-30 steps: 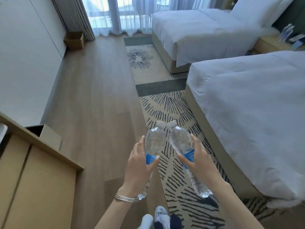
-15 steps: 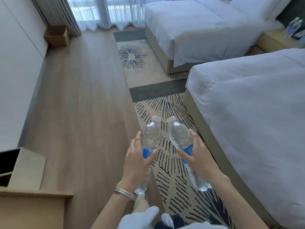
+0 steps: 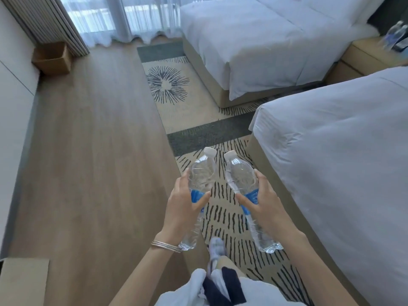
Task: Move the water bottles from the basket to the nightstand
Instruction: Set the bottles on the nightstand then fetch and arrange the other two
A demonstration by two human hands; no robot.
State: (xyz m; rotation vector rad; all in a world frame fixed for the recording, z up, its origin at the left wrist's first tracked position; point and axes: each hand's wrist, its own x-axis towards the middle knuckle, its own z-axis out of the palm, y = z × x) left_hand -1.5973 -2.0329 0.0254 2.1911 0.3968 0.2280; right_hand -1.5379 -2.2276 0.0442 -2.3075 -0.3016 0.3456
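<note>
clear capped bottles, blue labels, tilted

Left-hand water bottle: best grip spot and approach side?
Likely mid-body at the blue label, coming from its left side, as the left hand does. The water bottle is a slim cylinder tilted cap-forward, so a wrap grip fits its middle.

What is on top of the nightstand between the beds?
On the nightstand stand blurred clear bottles with blue labels, beside a dark flat item. The frame edge cuts off the rest of its top.
</note>
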